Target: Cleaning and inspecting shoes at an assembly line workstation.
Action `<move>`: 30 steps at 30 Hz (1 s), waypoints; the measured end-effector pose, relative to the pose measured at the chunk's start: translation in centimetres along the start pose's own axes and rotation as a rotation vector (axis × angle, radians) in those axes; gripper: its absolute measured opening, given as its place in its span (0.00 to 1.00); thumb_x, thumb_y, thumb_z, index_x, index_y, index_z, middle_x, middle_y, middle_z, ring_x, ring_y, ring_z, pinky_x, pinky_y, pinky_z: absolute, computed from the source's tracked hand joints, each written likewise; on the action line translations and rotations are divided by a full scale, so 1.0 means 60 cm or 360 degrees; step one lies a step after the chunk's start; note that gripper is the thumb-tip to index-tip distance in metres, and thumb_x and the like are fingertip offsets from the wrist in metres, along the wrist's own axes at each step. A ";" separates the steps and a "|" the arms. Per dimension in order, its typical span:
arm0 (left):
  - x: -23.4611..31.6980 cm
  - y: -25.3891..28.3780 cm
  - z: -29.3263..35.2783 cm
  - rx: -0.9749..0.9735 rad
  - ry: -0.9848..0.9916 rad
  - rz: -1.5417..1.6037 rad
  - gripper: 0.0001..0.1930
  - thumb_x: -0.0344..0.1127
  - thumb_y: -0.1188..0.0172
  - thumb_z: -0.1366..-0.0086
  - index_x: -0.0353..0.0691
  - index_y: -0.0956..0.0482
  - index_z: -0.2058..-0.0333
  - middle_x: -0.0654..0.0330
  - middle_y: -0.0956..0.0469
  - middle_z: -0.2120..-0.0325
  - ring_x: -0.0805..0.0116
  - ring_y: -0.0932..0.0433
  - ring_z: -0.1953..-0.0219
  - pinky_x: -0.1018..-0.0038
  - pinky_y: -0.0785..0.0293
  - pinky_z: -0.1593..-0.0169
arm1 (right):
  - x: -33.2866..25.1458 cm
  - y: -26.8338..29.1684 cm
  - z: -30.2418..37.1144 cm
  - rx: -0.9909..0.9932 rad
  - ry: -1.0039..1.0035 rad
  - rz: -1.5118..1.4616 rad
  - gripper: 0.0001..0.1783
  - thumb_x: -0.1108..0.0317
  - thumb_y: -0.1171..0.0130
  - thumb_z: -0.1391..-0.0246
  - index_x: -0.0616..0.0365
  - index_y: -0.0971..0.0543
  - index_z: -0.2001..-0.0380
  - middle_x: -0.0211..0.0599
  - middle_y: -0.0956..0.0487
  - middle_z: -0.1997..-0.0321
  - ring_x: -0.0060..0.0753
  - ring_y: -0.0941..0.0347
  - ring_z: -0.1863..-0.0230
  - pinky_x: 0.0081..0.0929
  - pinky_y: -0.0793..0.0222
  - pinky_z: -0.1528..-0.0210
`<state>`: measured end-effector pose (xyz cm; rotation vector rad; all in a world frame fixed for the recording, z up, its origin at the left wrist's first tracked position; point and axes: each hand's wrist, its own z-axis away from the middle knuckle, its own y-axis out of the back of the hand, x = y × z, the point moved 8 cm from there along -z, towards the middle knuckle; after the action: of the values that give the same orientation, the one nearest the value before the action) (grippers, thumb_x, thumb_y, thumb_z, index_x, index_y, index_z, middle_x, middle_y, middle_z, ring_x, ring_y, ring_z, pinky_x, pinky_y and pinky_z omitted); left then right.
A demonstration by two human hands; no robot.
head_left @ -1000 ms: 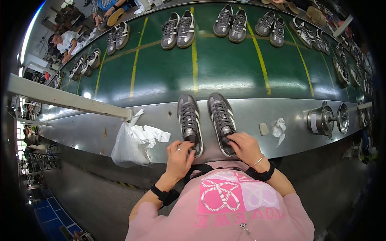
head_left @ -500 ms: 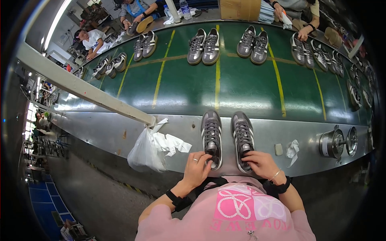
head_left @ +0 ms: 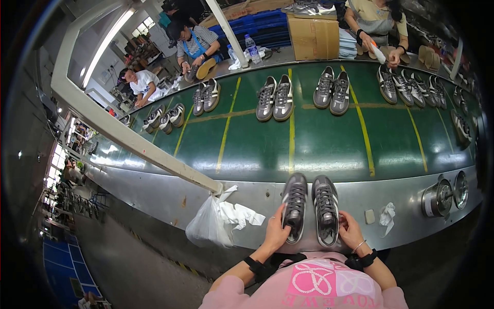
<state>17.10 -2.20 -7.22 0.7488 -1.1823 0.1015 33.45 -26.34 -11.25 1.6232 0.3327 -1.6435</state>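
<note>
Now the pair of grey sneakers stands closer together than half a second before, and both hands have moved from the heel tops to the outer sides. The left hand (head_left: 276, 232) lies flat against the outer side of the left sneaker (head_left: 295, 206), fingers stretched and together, thumb near the heel. The right hand (head_left: 350, 230) presses in the same way on the outer side of the right sneaker (head_left: 325, 208), fingers extended, not curled around it. Both shoes stand upright, toes pointing away, on the steel ledge (head_left: 406, 190) just before the green conveyor belt (head_left: 319, 139). A white plastic bag (head_left: 208, 226) with crumpled paper hangs left of them; a small white rag (head_left: 387, 213) lies to the right.
</note>
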 end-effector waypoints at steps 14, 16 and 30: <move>0.018 -0.012 -0.059 0.0046 0.0166 0.0721 0.25 0.38 0.31 0.39 0.41 0.25 0.44 0.60 0.20 0.60 0.69 0.23 0.58 0.71 0.27 0.53 | -0.036 0.014 0.000 -0.0021 -0.0290 -0.1083 0.20 0.72 0.42 0.39 0.63 0.28 0.44 0.28 0.25 0.56 0.19 0.28 0.54 0.20 0.29 0.48; 0.040 -0.018 -0.059 -0.0027 0.0406 0.1206 0.18 0.35 0.37 0.34 0.37 0.23 0.47 0.60 0.20 0.58 0.71 0.23 0.56 0.73 0.28 0.52 | -0.067 0.040 -0.017 0.0058 -0.0241 -0.1123 0.23 0.71 0.44 0.37 0.62 0.29 0.40 0.28 0.25 0.54 0.19 0.28 0.53 0.20 0.30 0.47; 0.140 -0.028 -0.112 0.0034 0.0149 0.1481 0.14 0.27 0.41 0.34 0.32 0.23 0.51 0.61 0.22 0.59 0.74 0.24 0.57 0.77 0.28 0.50 | -0.095 0.103 -0.073 0.0132 -0.0098 -0.1214 0.25 0.73 0.49 0.37 0.62 0.30 0.36 0.36 0.29 0.40 0.28 0.27 0.43 0.30 0.30 0.39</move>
<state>26.62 -2.13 -1.92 0.1558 -1.3570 0.9093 40.08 -25.52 -4.51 1.5962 0.9490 -2.2772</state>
